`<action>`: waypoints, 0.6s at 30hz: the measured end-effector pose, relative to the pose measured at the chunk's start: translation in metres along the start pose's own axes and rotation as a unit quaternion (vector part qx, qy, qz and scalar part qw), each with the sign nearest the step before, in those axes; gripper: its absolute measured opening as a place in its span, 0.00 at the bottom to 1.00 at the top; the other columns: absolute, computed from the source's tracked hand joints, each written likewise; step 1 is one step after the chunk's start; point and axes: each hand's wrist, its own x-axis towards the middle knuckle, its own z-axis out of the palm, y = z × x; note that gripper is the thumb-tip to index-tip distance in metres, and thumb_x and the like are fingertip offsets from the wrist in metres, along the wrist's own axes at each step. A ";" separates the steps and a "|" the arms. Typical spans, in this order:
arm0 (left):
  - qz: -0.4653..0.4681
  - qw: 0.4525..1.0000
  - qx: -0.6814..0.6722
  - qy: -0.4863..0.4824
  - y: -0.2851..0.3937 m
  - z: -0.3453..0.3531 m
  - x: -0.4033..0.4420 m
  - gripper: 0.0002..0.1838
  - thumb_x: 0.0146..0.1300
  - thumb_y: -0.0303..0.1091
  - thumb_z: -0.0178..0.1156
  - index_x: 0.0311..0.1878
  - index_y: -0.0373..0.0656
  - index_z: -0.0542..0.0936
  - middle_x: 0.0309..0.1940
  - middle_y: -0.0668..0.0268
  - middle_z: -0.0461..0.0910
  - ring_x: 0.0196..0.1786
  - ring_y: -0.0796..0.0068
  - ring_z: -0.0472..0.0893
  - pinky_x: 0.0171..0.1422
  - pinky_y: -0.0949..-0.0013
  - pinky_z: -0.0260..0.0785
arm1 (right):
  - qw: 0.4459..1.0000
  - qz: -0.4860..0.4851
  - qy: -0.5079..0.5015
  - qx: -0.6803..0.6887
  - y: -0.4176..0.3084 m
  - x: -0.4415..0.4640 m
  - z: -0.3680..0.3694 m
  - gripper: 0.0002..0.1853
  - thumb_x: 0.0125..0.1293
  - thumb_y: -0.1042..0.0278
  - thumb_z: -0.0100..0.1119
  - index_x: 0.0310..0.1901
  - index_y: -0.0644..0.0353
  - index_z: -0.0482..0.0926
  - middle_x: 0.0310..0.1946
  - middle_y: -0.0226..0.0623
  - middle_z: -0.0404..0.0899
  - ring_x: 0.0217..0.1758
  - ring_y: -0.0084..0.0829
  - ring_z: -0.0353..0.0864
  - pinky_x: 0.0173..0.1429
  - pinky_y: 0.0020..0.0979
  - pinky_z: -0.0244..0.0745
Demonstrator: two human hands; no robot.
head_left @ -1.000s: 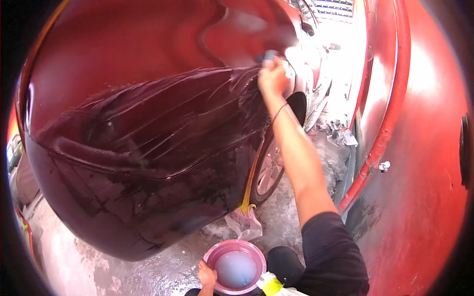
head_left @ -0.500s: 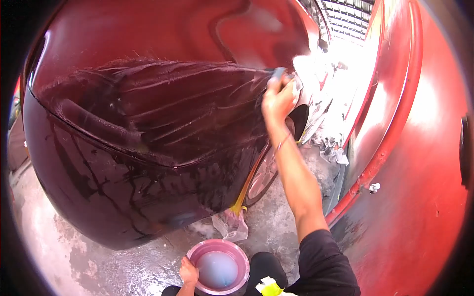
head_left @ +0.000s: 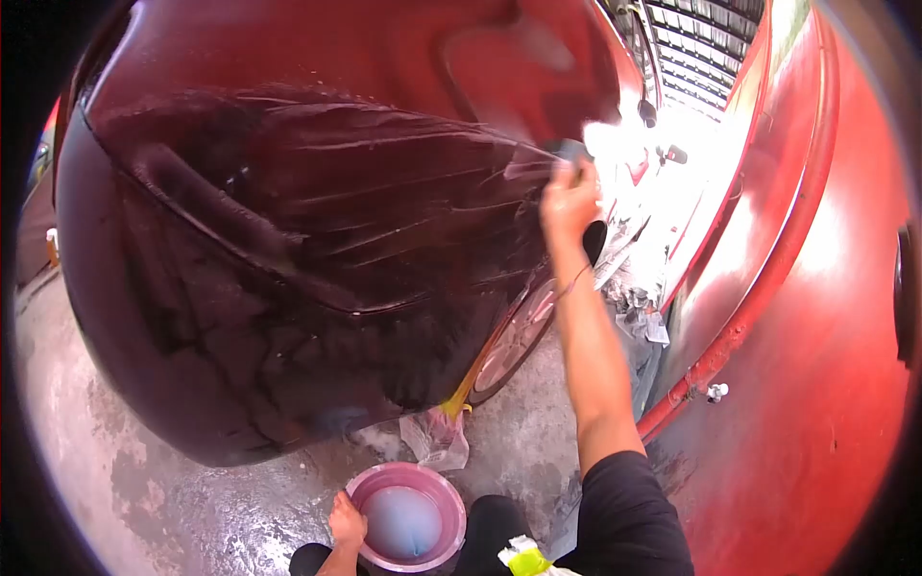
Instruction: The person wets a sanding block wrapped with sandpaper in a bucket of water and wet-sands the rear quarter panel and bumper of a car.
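My left hand (head_left: 348, 521) is closed on the left rim of a pink plastic basin (head_left: 455, 507), which holds cloudy bluish water (head_left: 403, 523). Out at the end of my stretched right arm, my right hand (head_left: 571, 204) presses a small grey-blue pad (head_left: 573, 151) against the car's side; fingers hide most of the pad, and its exact kind is unclear. The dark red car body (head_left: 384, 221) is wet, with streaks and pale smeared residue running across the panel to my right hand.
Below the panel are a wheel (head_left: 514, 350), yellow masking tape (head_left: 455, 398) and clear plastic sheeting (head_left: 437, 440). A red curved panel (head_left: 807, 384) with a tube-like edge stands close on the right. The concrete floor (head_left: 144, 461) is wet.
My right hand has moved a little along the panel, away from me and to the right, with the pad. The camera view has shifted slightly. My left hand stays on the basin rim.
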 end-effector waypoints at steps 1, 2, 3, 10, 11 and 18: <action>-0.002 1.000 0.007 0.000 -0.003 -0.002 -0.004 0.29 0.48 0.28 0.72 0.52 0.38 0.67 0.45 0.48 0.78 0.46 0.44 0.83 0.51 0.48 0.78 | 0.981 0.190 -0.044 -0.015 0.022 0.021 0.001 0.21 0.66 0.65 0.64 0.57 0.70 0.79 0.47 0.51 0.85 0.50 0.51 0.84 0.60 0.45 0.74; -0.006 1.000 0.006 0.007 -0.004 -0.005 -0.004 0.29 0.48 0.28 0.72 0.52 0.38 0.67 0.45 0.48 0.78 0.46 0.44 0.83 0.51 0.48 0.78 | 0.967 0.248 -0.052 0.002 0.030 0.034 0.000 0.23 0.66 0.65 0.63 0.58 0.72 0.78 0.49 0.55 0.85 0.51 0.51 0.85 0.60 0.44 0.76; -0.002 1.000 0.005 0.009 -0.002 -0.006 -0.002 0.29 0.48 0.28 0.72 0.51 0.38 0.68 0.45 0.48 0.78 0.46 0.44 0.83 0.51 0.48 0.78 | 0.969 0.239 -0.056 -0.040 0.034 0.037 0.006 0.25 0.67 0.64 0.63 0.58 0.74 0.76 0.49 0.57 0.84 0.51 0.52 0.85 0.61 0.44 0.76; 0.024 0.999 -0.023 0.024 -0.007 0.003 -0.003 0.22 0.53 0.28 0.68 0.49 0.39 0.68 0.45 0.48 0.78 0.45 0.42 0.83 0.51 0.48 0.77 | 0.998 -0.019 -0.037 0.057 -0.014 -0.081 -0.031 0.23 0.69 0.62 0.60 0.59 0.71 0.76 0.52 0.58 0.80 0.57 0.55 0.77 0.64 0.49 0.68; 0.031 0.999 -0.019 0.026 -0.003 0.002 0.000 0.22 0.53 0.28 0.68 0.49 0.39 0.68 0.45 0.48 0.78 0.45 0.42 0.83 0.51 0.48 0.77 | 1.000 -0.018 0.019 -0.012 0.017 -0.061 -0.016 0.21 0.69 0.63 0.59 0.58 0.71 0.77 0.52 0.57 0.81 0.57 0.55 0.78 0.62 0.49 0.70; 0.046 0.998 -0.010 0.035 -0.004 0.001 0.000 0.19 0.57 0.27 0.64 0.49 0.37 0.67 0.44 0.45 0.78 0.43 0.40 0.83 0.48 0.45 0.76 | 0.998 0.059 0.002 0.007 0.020 -0.108 -0.023 0.24 0.69 0.62 0.60 0.61 0.71 0.73 0.54 0.58 0.78 0.62 0.59 0.72 0.68 0.52 0.63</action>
